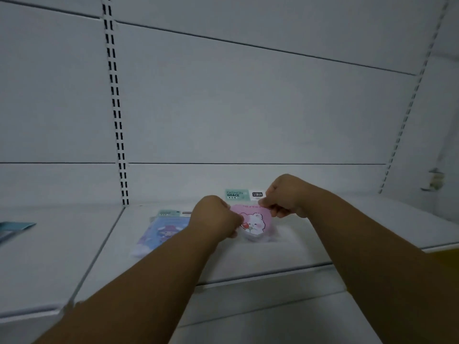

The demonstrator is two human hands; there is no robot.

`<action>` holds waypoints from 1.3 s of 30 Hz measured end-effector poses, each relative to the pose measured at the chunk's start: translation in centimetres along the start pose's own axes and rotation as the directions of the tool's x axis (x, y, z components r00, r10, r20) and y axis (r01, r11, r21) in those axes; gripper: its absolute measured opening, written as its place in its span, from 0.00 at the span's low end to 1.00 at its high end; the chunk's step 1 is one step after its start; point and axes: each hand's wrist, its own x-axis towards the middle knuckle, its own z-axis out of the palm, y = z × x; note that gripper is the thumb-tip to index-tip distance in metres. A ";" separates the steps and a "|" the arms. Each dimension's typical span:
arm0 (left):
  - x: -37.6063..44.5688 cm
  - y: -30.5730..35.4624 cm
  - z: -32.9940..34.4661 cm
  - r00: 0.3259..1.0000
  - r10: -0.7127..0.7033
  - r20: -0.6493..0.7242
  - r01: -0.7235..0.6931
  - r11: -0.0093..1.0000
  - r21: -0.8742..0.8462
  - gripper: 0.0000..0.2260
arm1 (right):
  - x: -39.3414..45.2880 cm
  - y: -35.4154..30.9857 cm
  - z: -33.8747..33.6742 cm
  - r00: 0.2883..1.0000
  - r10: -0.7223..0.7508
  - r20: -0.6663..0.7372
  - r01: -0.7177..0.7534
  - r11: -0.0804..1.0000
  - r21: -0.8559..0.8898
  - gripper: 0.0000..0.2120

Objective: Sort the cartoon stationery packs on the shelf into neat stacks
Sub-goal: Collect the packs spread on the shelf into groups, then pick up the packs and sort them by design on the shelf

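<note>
A pink pack [254, 220] with a white cartoon bear and a teal header card stands tilted on the white shelf [248, 256], its top toward the back panel. My left hand [216, 216] pinches its left edge and my right hand [285, 194] pinches its upper right corner. A blue pack [162, 232] with a purple cartoon figure lies flat on the shelf just left of my left forearm, partly hidden by it.
A teal-edged pack [13, 229] pokes in at the far left on the neighbouring shelf section. A slotted black-and-white upright [118, 120] divides the back panel. A second slotted upright [407, 115] runs along the right side. A lower shelf edge [273, 306] lies below.
</note>
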 end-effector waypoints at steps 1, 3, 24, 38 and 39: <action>0.5 0.1 0.7 1.000 -0.007 -0.009 0.007 0.999 0.038 0.07 | 0.8 0.6 -0.1 1.000 -0.005 0.012 0.005 1.000 -0.018 0.11; 1.4 0.1 1.8 0.999 -0.010 -0.046 0.015 0.992 0.123 0.07 | 2.4 1.6 0.0 0.999 -0.026 0.027 0.027 0.999 -0.040 0.12; -5.4 -6.2 -17.0 0.847 0.370 -0.382 0.042 0.669 0.742 0.15 | -5.8 -14.7 12.3 0.558 -0.830 -0.013 0.762 0.518 -0.389 0.25; -17.8 -19.6 -46.1 0.860 0.206 -0.467 0.270 0.594 0.758 0.15 | -20.1 -37.2 34.6 0.474 -0.874 0.106 0.842 0.415 -0.344 0.26; -17.4 -20.3 -47.2 0.863 0.195 -0.466 0.273 0.597 0.754 0.15 | -20.0 -38.2 35.6 0.483 -0.869 0.111 0.836 0.420 -0.353 0.26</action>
